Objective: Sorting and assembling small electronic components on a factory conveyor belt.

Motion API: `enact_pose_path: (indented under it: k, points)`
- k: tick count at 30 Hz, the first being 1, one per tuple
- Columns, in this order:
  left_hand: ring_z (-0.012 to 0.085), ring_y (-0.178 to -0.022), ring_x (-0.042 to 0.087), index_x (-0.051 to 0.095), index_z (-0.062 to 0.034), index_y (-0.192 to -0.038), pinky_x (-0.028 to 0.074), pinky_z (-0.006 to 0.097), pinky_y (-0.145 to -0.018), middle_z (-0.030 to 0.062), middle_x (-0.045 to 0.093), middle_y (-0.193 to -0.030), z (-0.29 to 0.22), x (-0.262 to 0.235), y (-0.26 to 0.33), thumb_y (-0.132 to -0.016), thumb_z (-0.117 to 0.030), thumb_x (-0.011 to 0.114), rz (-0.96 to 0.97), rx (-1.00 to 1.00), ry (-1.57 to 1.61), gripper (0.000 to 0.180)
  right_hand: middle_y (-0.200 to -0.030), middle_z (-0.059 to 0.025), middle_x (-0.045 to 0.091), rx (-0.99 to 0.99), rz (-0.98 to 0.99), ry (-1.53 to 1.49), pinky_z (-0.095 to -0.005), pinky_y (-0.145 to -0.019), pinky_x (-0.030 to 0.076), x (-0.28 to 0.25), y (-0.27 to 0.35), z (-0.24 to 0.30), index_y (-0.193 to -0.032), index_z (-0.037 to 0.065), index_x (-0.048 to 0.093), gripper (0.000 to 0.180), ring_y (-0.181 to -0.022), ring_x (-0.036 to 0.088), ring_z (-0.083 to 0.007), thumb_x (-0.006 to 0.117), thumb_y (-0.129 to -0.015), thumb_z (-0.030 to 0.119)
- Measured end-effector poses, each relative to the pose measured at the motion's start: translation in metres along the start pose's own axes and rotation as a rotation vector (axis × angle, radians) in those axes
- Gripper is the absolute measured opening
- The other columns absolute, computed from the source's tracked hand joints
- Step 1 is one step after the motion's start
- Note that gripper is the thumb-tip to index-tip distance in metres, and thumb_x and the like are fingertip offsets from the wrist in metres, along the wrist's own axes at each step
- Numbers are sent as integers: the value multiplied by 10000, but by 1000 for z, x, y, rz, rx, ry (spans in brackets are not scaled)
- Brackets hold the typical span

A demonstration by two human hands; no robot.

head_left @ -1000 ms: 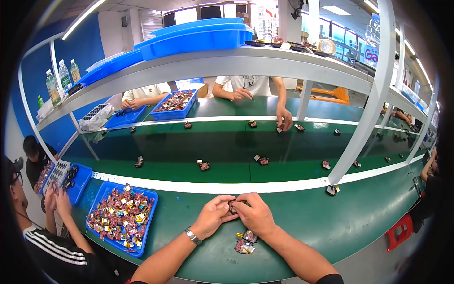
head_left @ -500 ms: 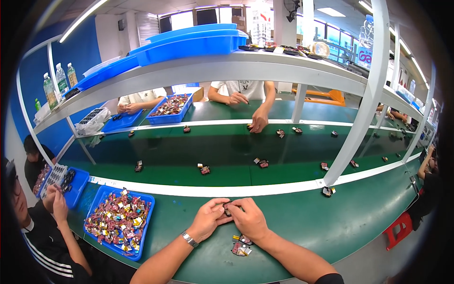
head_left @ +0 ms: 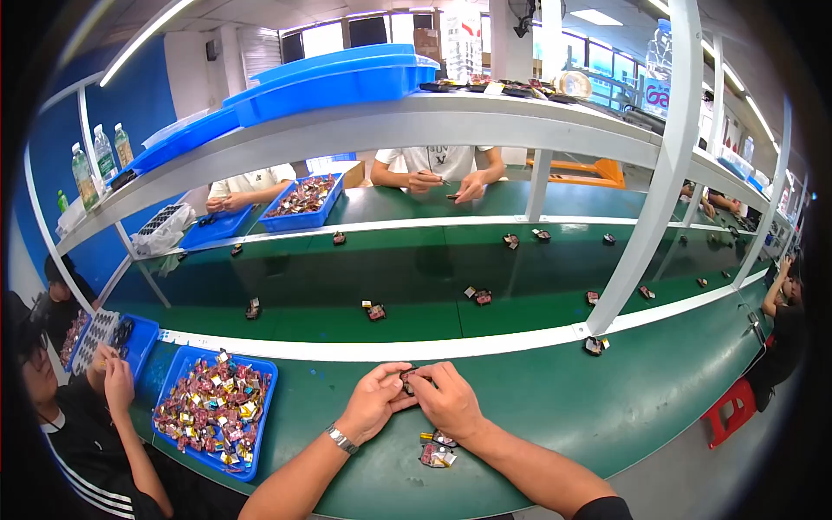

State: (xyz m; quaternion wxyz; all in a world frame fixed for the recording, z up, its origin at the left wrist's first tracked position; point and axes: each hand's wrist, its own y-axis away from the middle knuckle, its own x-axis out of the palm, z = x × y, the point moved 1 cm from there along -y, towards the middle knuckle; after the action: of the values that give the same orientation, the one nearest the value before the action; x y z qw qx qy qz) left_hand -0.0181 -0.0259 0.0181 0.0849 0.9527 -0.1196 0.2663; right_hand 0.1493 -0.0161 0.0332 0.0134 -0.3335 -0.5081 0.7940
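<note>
Both my hands meet above the green table, closed around a small dark part with a reddish circuit board [head_left: 407, 379]. My left hand [head_left: 373, 405] grips it from the left side, a metal watch band on that wrist. From the right, the bent fingers of my right hand [head_left: 449, 401] press on the same part and hide much of it. Just below my right hand, a few small circuit-board assemblies [head_left: 438, 454] with reddish boards and white and yellow bits lie on the table.
To the left stands a blue tray [head_left: 263, 425] heaped with similar assemblies. Beyond a white rail [head_left: 381, 350], several assemblies sit spaced along the green conveyor belt [head_left: 416, 316]. A white post [head_left: 650, 173] and overhead shelf [head_left: 373, 130] rise ahead. Co-workers sit at left and across.
My hands stay around the part, with only slight finger movement. Across the belt, a co-worker's hand has drawn back from the belt with a small part. The view has shifted slightly.
</note>
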Motion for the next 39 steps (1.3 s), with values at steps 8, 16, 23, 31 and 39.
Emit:
enact_pose_path:
  k: [8,16,23,31,39]
  points:
    - [186,-1054,627,473,-9,-1290,522,406,-990,89,626,-1153,0,5,2,-1010,-40,468,10,4,-12,282,-952,-38,639,-62,-27,25,-346,-717,525,-1,0,-4,-918,54,681,233,-851,609,-222,706,-690,12]
    - [194,-1058,629,460,-6,-1300,531,390,-950,102,627,-1183,0,2,0,-996,-14,463,-75,41,-14,304,-1099,-92,618,27,71,0,-358,-799,525,-8,-8,9,-971,45,683,273,-943,610,-258,750,-707,70]
    - [240,-1165,591,429,-19,-1337,515,413,-987,150,563,-1306,1,6,1,-993,-69,524,-69,86,2,360,-1135,-117,616,78,115,-113,-378,-834,525,0,-15,-18,-1027,40,676,314,-981,607,-298,739,-722,81]
    - [312,-1255,539,451,-4,-1326,481,465,-1045,183,490,-1407,-2,11,-2,-987,-69,535,8,61,-121,356,-1123,-132,648,474,133,32,-403,-912,499,19,-23,-134,-991,42,695,319,-1027,601,-328,794,-715,166]
    - [267,-1196,582,525,37,-1237,518,408,-1002,180,570,-1292,-3,7,-4,-989,-35,486,48,17,-163,261,-1077,-170,620,802,-106,422,-448,-916,458,-17,-12,-201,-1200,-1,534,633,-1055,549,-385,832,-721,287]
